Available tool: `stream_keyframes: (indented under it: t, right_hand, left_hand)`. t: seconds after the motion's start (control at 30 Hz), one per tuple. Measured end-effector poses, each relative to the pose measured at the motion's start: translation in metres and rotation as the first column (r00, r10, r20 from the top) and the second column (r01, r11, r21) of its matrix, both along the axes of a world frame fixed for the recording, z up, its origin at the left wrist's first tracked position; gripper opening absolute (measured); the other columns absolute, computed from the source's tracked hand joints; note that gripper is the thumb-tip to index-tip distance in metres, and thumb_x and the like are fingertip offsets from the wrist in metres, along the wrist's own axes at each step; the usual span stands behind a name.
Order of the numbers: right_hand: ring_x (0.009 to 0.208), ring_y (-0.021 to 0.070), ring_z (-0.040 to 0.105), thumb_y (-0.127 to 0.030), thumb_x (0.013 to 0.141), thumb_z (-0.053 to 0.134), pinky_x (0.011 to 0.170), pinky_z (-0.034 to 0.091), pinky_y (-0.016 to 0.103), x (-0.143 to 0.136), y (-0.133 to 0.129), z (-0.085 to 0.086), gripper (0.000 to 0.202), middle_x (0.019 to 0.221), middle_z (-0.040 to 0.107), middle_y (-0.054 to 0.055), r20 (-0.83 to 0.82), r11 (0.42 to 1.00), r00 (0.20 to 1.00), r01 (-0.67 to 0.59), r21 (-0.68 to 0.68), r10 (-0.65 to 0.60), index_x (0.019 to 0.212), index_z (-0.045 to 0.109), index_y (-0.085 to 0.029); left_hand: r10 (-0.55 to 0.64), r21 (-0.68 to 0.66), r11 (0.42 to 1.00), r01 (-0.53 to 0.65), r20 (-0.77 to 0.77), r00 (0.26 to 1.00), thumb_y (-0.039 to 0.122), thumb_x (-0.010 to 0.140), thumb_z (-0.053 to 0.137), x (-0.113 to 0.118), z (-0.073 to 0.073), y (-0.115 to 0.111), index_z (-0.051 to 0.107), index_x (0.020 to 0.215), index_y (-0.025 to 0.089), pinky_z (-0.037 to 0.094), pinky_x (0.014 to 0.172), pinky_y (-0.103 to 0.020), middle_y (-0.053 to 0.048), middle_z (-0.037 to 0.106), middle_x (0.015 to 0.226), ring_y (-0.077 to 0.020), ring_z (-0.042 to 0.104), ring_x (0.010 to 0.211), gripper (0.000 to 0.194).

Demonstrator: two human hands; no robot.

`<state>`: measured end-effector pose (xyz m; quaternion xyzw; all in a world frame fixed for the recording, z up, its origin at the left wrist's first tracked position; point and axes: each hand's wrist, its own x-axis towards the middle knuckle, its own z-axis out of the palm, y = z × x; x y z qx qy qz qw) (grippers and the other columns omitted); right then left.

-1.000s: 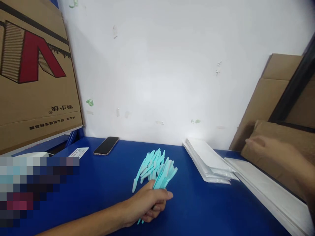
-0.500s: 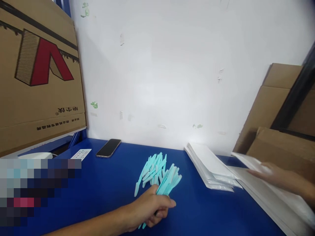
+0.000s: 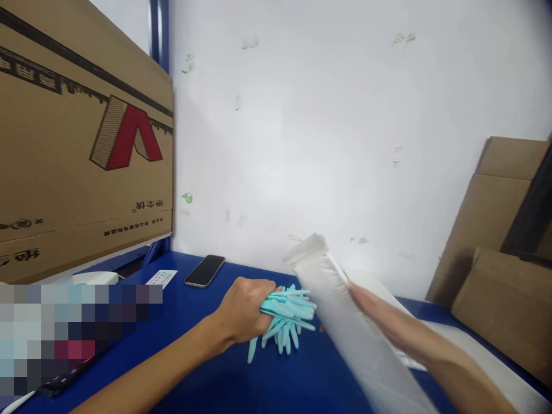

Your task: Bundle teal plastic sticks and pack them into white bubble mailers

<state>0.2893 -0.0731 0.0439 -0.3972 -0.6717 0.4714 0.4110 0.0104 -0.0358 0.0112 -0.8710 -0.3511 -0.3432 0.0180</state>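
My left hand (image 3: 245, 310) is closed around a bundle of slim turquoise plastic sticks (image 3: 294, 306), whose paler ends point to the right. Under and beside the bundle, more loose turquoise sticks (image 3: 282, 339) lie on the blue table (image 3: 241, 384). My right hand (image 3: 375, 302) grips a long, whitish translucent plastic bag (image 3: 340, 313) by its far side. The bag is tilted, with its upper end just right of the bundle, and motion blurs it. It partly hides the fingers of my right hand.
A black-screened phone (image 3: 206, 271) and a printed card (image 3: 162, 278) lie at the back left. A large cardboard box (image 3: 64, 172) stands on the left. More white bags (image 3: 483, 348) lie on the right, near brown cardboard (image 3: 500, 305). A white wall (image 3: 293, 126) bounds the back.
My right hand has brought a bag from the right side to the middle. My left hand has turned the bundle so its ends face right. The head view has shifted somewhat.
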Motion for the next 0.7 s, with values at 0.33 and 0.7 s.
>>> stream_keyframes:
  t: [0.33,0.7]
  right_hand:
    - [0.087,0.0206,0.071,-0.082,0.087,0.026,0.084,0.052,0.030,-0.022,-0.010,0.003,0.087,0.114,0.069,0.016,-0.074,0.753,0.923,-0.353,-0.555,0.378,0.118,0.069,-0.012]
    - [0.082,0.0190,0.071,-0.079,0.090,0.023,0.078,0.053,0.027,-0.012,0.002,-0.029,0.088,0.107,0.072,0.016,-0.230,0.648,0.877,-0.470,-0.599,0.423,0.113,0.070,-0.008]
  left_hand:
    - [0.275,0.160,0.958,-0.237,-0.291,0.916,0.015,0.084,0.051,-0.018,-0.004,0.025,0.059,0.078,0.018,0.036,0.058,-0.028,-0.006,0.067,0.075,-0.0208,0.062,0.063,0.010]
    - [0.294,0.377,0.917,-0.130,-0.422,0.858,0.015,0.094,0.050,-0.028,-0.015,0.047,0.057,0.094,0.018,0.040,0.062,-0.027,-0.005,0.064,0.085,-0.0188,0.064,0.075,0.007]
